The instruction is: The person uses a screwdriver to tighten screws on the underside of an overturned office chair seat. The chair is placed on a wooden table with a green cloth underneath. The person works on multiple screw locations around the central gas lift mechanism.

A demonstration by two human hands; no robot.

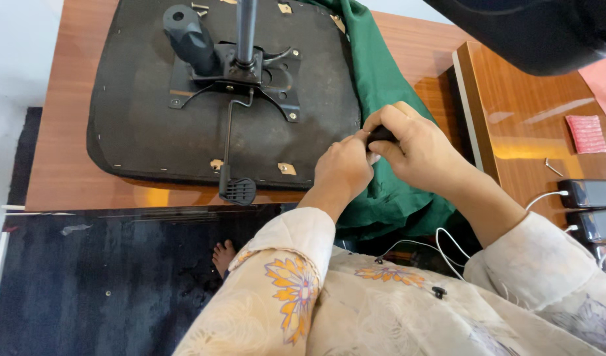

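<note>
Both the left hand (344, 166) and right hand (415, 150) pinch a small black part (381, 134). They meet just right of the upturned chair seat (145, 118), above green cloth (389, 198).

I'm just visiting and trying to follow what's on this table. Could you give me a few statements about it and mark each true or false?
1. The office chair seat lies upside down on the table. True.
2. Both hands hold one small black part. True.
3. The cloth beside the seat is red. False: it is green.
4. The left hand grips the seat's lever. False: it is at the small part, beside the right hand.
</note>
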